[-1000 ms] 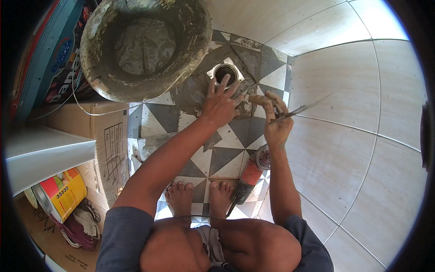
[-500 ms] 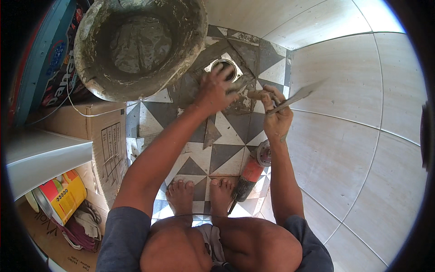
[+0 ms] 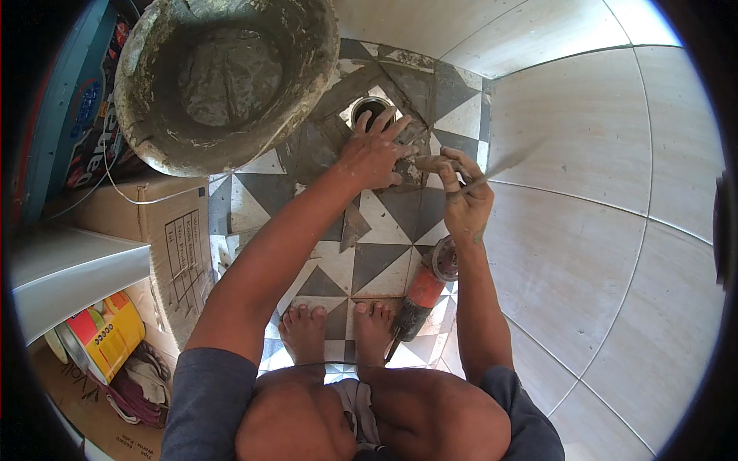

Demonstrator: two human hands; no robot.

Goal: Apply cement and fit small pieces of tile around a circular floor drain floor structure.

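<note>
beside the bucket (image 3: 165,150), your left hand (image 3: 373,160) has settled, spread and grasping nothing, at the floor drain's (image 3: 369,107) near edge, seemingly steadying it, while your right hand (image 3: 467,201) clasps the trowel (image 3: 503,164).

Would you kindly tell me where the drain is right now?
In the head view, the drain is at upper centre, in the floor right of the bucket, partly covered by the left hand.

Dark printed lettering and a ruled grid turned sideways on a cardboard box (image 3: 182,250), pale lettering and a blue emblem on a teal and black package (image 3: 86,107), tiny marks on a yellow can (image 3: 114,330), dark print on brown cardboard (image 3: 81,411)
</note>
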